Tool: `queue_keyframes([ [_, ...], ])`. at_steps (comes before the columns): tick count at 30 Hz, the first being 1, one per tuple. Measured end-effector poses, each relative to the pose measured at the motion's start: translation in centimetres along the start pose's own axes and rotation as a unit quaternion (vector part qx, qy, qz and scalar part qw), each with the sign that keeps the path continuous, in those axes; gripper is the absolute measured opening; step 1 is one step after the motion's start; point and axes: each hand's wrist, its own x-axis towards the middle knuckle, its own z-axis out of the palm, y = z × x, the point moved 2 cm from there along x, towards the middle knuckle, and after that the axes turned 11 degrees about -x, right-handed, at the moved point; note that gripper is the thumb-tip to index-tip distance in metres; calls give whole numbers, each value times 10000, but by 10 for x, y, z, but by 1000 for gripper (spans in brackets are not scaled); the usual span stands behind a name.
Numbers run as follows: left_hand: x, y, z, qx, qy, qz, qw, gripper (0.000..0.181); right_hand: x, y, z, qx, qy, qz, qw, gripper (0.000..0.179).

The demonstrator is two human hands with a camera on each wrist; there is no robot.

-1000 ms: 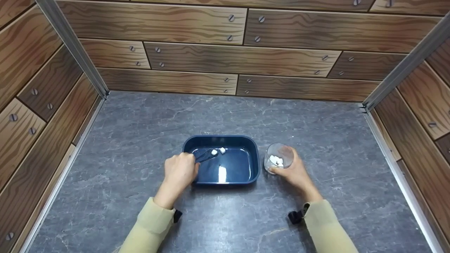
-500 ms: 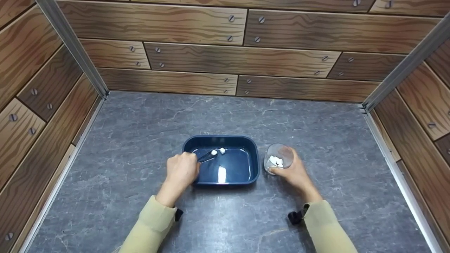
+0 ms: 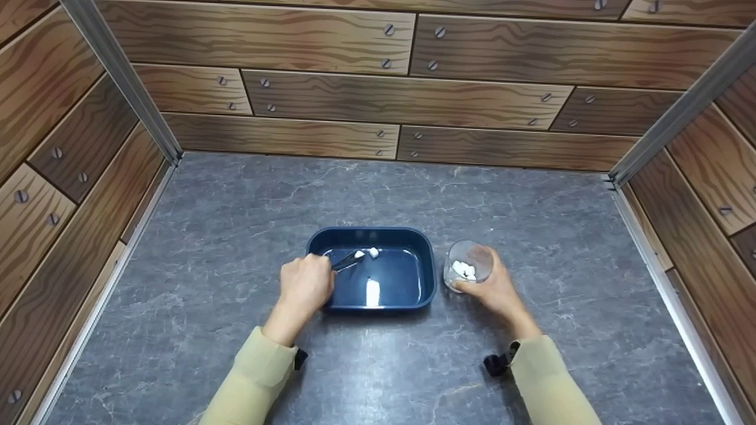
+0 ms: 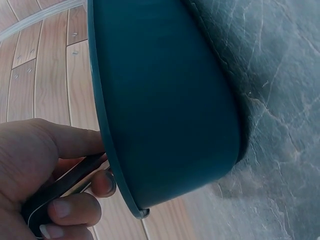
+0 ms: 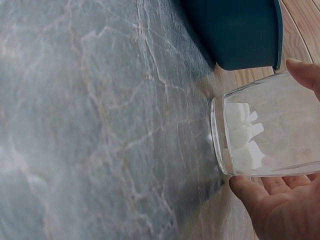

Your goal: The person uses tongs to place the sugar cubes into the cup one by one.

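In the head view my left hand [image 3: 305, 284] grips black tongs [image 3: 347, 261] over the left side of a dark blue tray [image 3: 396, 307]. The tongs' tips pinch a small white cube [image 3: 359, 254]. A second white cube [image 3: 374, 252] lies on the tray floor just to its right. In the left wrist view, thumb and curled fingers hold the bent end of the tongs [image 4: 65, 182] beside the tray wall [image 4: 160, 100]. My right hand [image 3: 493, 289] holds a clear glass [image 5: 285, 120] upright on the surface. Several white cubes [image 5: 242, 135] sit at its bottom.
The tray stands on a grey marbled surface [image 3: 236, 206], with the glass close to its right side. Wood-patterned walls [image 3: 331, 100] with metal corner posts [image 3: 124, 82] enclose the back and both sides.
The tongs' tips have come together on the left white cube; a second ago they stood apart around it. My left hand has shifted slightly to the right. The right hand and glass have stayed put.
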Motion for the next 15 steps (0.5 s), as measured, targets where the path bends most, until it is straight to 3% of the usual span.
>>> queue_keyframes([
  [15,0,0,0,15,83,27,10000,22,0,1,1,-39,14,40,10000,91],
])
